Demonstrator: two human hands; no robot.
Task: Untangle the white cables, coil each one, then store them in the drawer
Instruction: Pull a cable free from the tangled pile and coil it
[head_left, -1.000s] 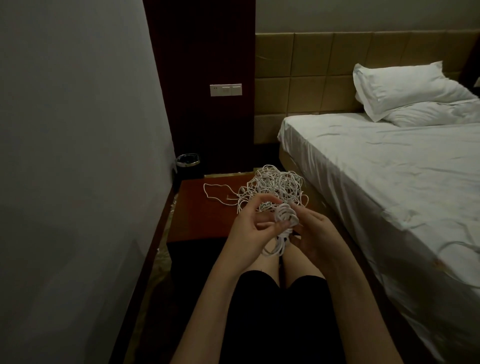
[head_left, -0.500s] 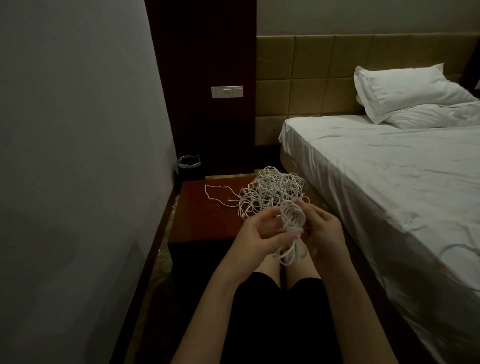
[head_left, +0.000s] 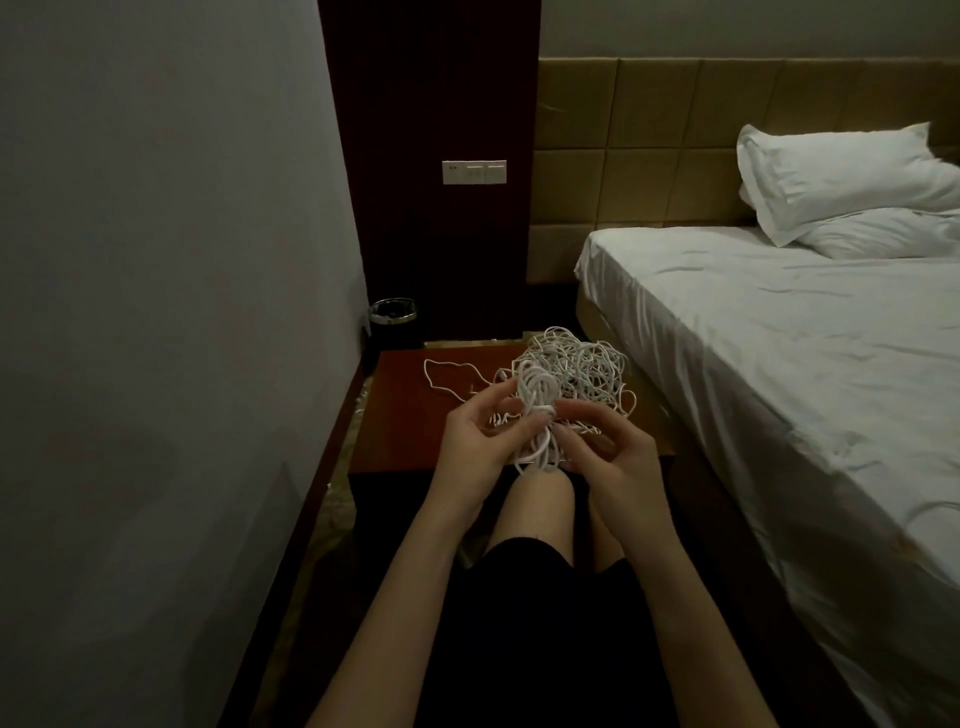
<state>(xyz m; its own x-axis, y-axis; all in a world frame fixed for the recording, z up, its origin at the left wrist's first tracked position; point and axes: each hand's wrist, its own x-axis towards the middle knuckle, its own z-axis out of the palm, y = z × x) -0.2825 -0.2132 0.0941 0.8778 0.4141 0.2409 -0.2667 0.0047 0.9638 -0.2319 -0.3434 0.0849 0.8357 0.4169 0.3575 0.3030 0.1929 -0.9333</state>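
- Pinching a small coiled bundle (head_left: 537, 415) of white cable, left hand (head_left: 475, 441) grips its middle.
- Right hand (head_left: 610, 449) apparently curls round the bundle's other side.
- Tangled pile (head_left: 576, 371) sits on the nightstand (head_left: 410, 415).

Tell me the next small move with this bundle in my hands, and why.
Probably keep winding: the left hand pinches the small coil while the right hand holds cable beside it, and the big tangle sits on the nightstand, so feed more slack around the coil.
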